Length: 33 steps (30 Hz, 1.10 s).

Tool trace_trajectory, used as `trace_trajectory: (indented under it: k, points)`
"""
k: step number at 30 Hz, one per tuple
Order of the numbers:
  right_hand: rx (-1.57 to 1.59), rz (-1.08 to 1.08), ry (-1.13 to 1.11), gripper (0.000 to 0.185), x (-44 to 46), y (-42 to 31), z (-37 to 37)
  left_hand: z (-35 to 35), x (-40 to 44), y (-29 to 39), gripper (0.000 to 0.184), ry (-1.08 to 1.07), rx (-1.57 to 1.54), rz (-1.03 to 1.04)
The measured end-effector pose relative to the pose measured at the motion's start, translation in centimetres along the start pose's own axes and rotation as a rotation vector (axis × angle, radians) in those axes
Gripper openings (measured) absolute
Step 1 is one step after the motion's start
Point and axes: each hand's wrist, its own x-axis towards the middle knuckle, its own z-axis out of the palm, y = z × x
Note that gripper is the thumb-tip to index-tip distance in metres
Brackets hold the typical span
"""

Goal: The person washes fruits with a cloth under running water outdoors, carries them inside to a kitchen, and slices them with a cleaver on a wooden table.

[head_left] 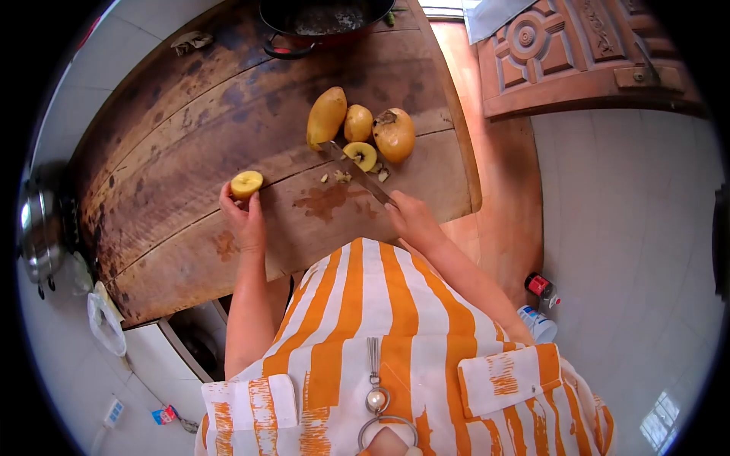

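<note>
My left hand (245, 216) holds half of a yellow fruit (246, 184) above the wooden table, its pale cut face turned up. In my right hand (415, 217) is the handle of a knife (354, 169), with the blade pointing up and to the left. The blade passes in front of another cut half (362, 155), which shows a dark core. Behind it lie a long yellow fruit (327, 115), a smaller one (358, 123) and a rounder one (395, 135) with a brown scarred top. Small scraps (342, 177) lie beside the blade.
A dark pan (327, 23) with a red-marked handle sits at the table's far edge. Wet patches mark the wooden table (190, 137). A carved wooden door (578, 53) stands at the right. A bottle (541, 287) lies on the floor.
</note>
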Motion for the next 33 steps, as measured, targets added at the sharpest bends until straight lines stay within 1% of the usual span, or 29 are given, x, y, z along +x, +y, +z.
trace_trajectory:
  k: [1, 3, 4, 5, 6, 8, 9, 11, 12, 14, 16, 17, 19, 20, 22, 24, 26, 27, 29, 30, 31, 33]
  points:
    - [-0.004, -0.006, 0.002, 0.013, -0.3, 0.0, -0.4, -0.1, 0.5, 0.1, 0.056, -0.001, 0.064, 0.054]
    - [0.064, 0.034, 0.038, 0.013, -0.8, 0.1, -1.1, -0.6, 0.6, 0.4, 0.059, -0.02, 0.103, 0.033]
    - [0.062, 0.03, 0.045, 0.013, -1.1, 0.5, -1.3, -0.5, 0.5, 1.2, 0.06, -0.009, 0.165, 0.093]
    - [0.104, 0.071, 0.062, 0.013, -1.3, 1.1, -1.4, -0.4, 0.4, 2.1, 0.062, 0.002, 0.226, 0.152]
    - [0.147, 0.111, 0.078, 0.013, -1.5, 1.5, -1.6, -0.3, 0.2, 2.8, 0.062, 0.004, 0.222, 0.157]
    - [0.183, 0.138, 0.091, 0.013, -1.6, 1.4, -2.5, 0.3, 0.1, 4.6, 0.062, 0.115, 0.469, 0.193]
    - [0.218, 0.171, 0.094, 0.013, -1.7, 1.3, -2.9, 0.6, 0.3, 5.6, 0.062, 0.12, 0.466, 0.199]
    - [0.23, 0.174, 0.097, 0.013, -1.8, 1.3, -3.5, 1.5, 0.6, 8.4, 0.059, -0.045, 0.423, 0.374]
    - [0.243, 0.184, 0.096, 0.013, -1.8, 1.3, -3.6, 2.9, 0.8, 9.1, 0.054, -0.085, 0.401, 0.408]
    - [0.231, 0.166, 0.097, 0.012, -1.8, 1.5, -3.6, 5.6, 2.0, 10.0, 0.056, -0.26, 0.317, 0.479]
    - [0.215, 0.151, 0.099, 0.012, -1.9, 1.9, -3.5, 9.0, 3.3, 9.7, 0.063, -0.348, 0.308, 0.447]
    - [0.232, 0.136, 0.11, 0.011, -1.8, 1.9, -3.2, 10.1, 3.6, 10.7, 0.063, -0.343, 0.306, 0.453]
    - [0.247, 0.119, 0.125, 0.011, -1.6, 1.9, -3.2, 12.0, 4.1, 12.2, 0.071, -0.491, 0.363, 0.295]
    - [0.241, 0.112, 0.125, 0.011, -1.6, 1.8, -3.3, 12.5, 4.3, 12.2, 0.074, -0.473, 0.438, 0.311]
    - [0.237, 0.105, 0.126, 0.01, -1.7, 1.8, -3.5, 13.1, 5.1, 11.2, 0.074, -0.452, 0.452, 0.318]
    - [0.264, 0.141, 0.125, 0.011, -1.9, 1.9, -3.7, 13.1, 6.1, 10.1, 0.073, -0.431, 0.469, 0.323]
    - [0.322, 0.169, 0.157, 0.012, -2.2, 2.4, -3.6, 12.5, 7.1, 9.6, 0.06, -0.523, -0.286, -0.247]
    - [0.377, 0.196, 0.186, 0.013, -2.3, 2.7, -3.7, 11.7, 7.6, 9.2, 0.06, -0.523, -0.282, -0.245]
    - [0.372, 0.203, 0.177, 0.014, -2.3, 2.8, -4.4, 9.2, 7.9, 9.6, 0.046, -0.664, -1.013, -0.876]
    - [0.365, 0.209, 0.169, 0.015, -2.2, 2.8, -4.6, 8.3, 7.6, 10.2, 0.041, -0.655, -1.067, -0.894]
    - [0.37, 0.211, 0.166, 0.015, -2.2, 3.0, -4.6, 7.8, 7.3, 10.0, 0.041, -0.652, -1.063, -0.896]
    - [0.434, 0.276, 0.186, 0.016, -1.9, 3.4, -4.8, 6.7, 7.0, 9.5, 0.044, -0.718, -1.23, -0.966]
